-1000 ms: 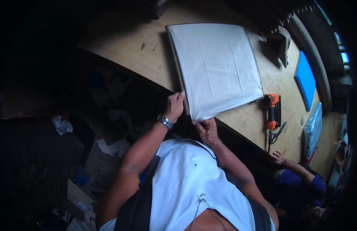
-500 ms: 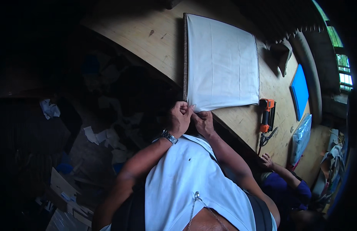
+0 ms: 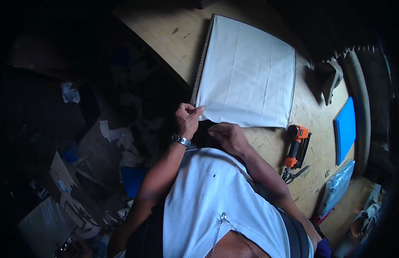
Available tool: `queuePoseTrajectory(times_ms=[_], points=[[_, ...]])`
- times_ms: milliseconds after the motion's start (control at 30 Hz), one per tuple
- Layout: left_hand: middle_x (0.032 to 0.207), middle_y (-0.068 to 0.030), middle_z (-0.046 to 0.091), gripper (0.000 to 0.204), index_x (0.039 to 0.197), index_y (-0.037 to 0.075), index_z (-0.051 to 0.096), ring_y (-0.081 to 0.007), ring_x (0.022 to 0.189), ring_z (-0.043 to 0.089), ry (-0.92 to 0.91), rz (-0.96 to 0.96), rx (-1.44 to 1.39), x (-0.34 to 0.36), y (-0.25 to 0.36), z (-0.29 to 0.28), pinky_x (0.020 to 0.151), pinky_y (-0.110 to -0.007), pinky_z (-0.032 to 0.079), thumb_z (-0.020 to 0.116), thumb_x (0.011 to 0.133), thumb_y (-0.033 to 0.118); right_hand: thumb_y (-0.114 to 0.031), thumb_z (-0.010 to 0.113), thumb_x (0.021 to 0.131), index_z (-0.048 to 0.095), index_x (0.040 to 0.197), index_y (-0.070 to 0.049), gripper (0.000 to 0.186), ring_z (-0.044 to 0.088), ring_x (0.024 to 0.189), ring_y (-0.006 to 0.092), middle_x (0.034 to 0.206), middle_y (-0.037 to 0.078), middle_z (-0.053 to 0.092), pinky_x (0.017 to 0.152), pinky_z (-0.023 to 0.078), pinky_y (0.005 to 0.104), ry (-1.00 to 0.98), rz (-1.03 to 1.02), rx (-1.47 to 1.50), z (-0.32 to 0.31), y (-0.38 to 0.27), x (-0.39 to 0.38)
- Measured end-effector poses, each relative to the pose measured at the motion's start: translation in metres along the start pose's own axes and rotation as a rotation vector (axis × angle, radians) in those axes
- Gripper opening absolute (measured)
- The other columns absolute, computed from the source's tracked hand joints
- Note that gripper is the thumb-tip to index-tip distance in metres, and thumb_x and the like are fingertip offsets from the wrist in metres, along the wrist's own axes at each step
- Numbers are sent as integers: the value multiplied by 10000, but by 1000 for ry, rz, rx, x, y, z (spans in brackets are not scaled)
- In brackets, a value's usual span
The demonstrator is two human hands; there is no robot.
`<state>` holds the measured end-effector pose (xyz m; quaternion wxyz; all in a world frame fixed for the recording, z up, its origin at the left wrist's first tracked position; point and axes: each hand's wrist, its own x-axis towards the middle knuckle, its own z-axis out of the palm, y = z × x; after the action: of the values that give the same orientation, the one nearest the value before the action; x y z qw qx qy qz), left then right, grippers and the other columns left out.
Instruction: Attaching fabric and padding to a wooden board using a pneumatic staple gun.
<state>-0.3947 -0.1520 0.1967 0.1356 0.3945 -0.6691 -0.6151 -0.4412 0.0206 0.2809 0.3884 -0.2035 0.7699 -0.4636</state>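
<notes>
A flat panel faced with white cloth lies on the wooden table, its brown textured side showing along the left. At its near left corner my left hand pinches the white cloth between thumb and fingers. Just right of it, my right hand is held at the panel's near edge with its fingers curled. What those fingers hold, if anything, is hidden. An orange and black staple gun lies right of the panel's near right corner, with dark scissors close below it.
The wooden table has a slanting left edge. On its right are a blue flat board, a plastic-wrapped pack and a curved grey piece. Scraps of white material litter the dark floor at left.
The panel's near left corner has shifted left with my left hand. My right hand has drawn apart from the left. The other person's arm at the right has left the view.
</notes>
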Motion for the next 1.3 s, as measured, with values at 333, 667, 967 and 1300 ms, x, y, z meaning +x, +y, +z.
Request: queuePoseTrajectory(times_ms=[333, 667, 967, 1300], points=[[773, -21, 603, 453, 866, 2, 583, -93, 672, 526, -90, -112, 211, 47, 0, -18, 608, -254, 453, 906, 689, 266, -317, 713, 876, 475, 1342, 4, 614, 608, 1097, 419, 1197, 258, 604, 933, 493, 466, 986, 277, -620, -219, 72, 8], [714, -32, 651, 325, 792, 1, 698, -110, 658, 552, -484, 223, 571, 269, 94, -37, 615, -289, 460, 875, 721, 264, -305, 840, 750, 414, 1251, 119, 782, 644, 1075, 345, 1164, 282, 635, 948, 498, 399, 1000, 162, 189, -93, 111, 13], [727, -30, 661, 365, 828, 47, 729, -145, 672, 558, -880, 303, 906, 320, 165, 26, 678, -312, 453, 842, 738, 382, -216, 705, 920, 642, 976, 13, 244, 587, 607, 106, 769, 41, 617, 561, 513, 266, 268, 665, 438, 18, 14, -63], [784, -55, 701, 343, 899, 24, 721, -144, 738, 624, -694, 314, 537, 315, 118, 14, 717, -299, 501, 834, 781, 326, -200, 734, 868, 651, 1112, -69, 289, 603, 1040, 328, 1125, 125, 636, 878, 511, 392, 567, -345, -615, -124, -42, 142]])
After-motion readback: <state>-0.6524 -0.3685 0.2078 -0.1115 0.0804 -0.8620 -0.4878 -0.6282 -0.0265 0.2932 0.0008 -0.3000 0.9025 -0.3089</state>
